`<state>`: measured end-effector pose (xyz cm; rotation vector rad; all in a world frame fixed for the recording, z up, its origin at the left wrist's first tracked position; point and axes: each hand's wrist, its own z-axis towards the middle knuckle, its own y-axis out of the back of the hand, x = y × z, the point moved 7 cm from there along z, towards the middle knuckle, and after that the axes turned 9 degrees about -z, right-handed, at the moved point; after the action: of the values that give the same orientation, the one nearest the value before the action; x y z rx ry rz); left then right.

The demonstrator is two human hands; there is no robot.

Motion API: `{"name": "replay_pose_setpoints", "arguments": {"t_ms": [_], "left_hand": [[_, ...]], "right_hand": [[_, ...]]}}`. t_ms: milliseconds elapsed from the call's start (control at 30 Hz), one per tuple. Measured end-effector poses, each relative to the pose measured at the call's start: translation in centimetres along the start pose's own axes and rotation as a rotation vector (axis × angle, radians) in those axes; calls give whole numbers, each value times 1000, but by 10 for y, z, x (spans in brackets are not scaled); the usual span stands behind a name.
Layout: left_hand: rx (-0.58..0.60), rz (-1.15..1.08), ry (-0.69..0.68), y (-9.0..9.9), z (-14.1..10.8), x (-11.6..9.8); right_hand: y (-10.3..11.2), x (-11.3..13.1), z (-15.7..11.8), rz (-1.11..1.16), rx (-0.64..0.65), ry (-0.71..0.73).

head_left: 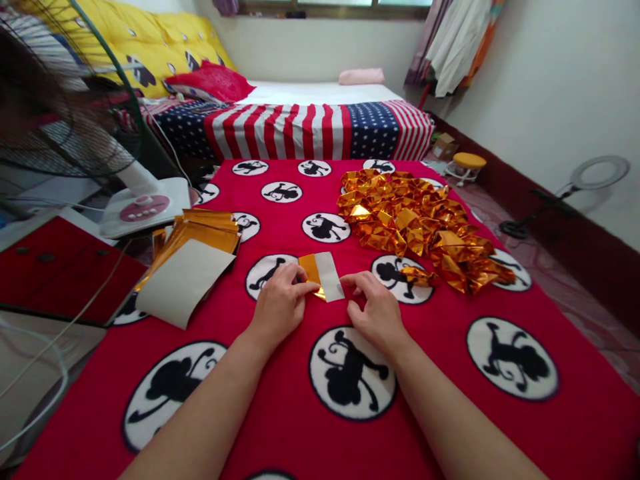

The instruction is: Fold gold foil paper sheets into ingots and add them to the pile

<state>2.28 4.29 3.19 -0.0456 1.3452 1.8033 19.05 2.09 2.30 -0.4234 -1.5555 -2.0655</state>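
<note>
A small sheet of gold foil paper [330, 277] lies on the red cloth in front of me, its left strip folded over to show gold and the rest pale. My left hand [281, 301] is closed at that gold strip, with thumb and index finger pressing on it. My right hand [376, 312] is at the sheet's right edge, fingers bent and thumb apart from the index finger. Whether its fingertips touch the paper is hard to tell. To the left rests a fanned stack of foil paper [186, 280], pale side up on top.
A heap of folded gold foil pieces [410, 217] covers the far right of the red cloth [430, 413], with one piece [419, 276] lying nearer. An electric fan [145, 203] stands at the left beside a red-topped box [65, 267]. Behind is a bed with a striped cover [280, 130].
</note>
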Motion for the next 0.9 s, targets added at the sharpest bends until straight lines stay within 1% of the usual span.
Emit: {"name": "replay_pose_setpoints", "arguments": {"t_ms": [67, 200, 300, 400, 567, 733, 900], "left_hand": [[0, -57, 33, -1, 0, -1], [-42, -127, 119, -3, -1, -1], [-51, -170, 149, -6, 2, 2], [-28, -242, 149, -9, 6, 7], [4, -318, 150, -8, 12, 13], [44, -412, 81, -8, 15, 10], [26, -407, 63, -8, 15, 8]], "right_hand": [[0, 0, 0, 12, 3, 7], [0, -1, 0, 40, 4, -1], [-1, -3, 1, 73, 3, -22], [-3, -5, 1, 98, 9, -34], [-4, -4, 1, 114, 17, -13], [0, -3, 2, 100, -13, -17], [0, -2, 2, 87, -18, -11]]}}
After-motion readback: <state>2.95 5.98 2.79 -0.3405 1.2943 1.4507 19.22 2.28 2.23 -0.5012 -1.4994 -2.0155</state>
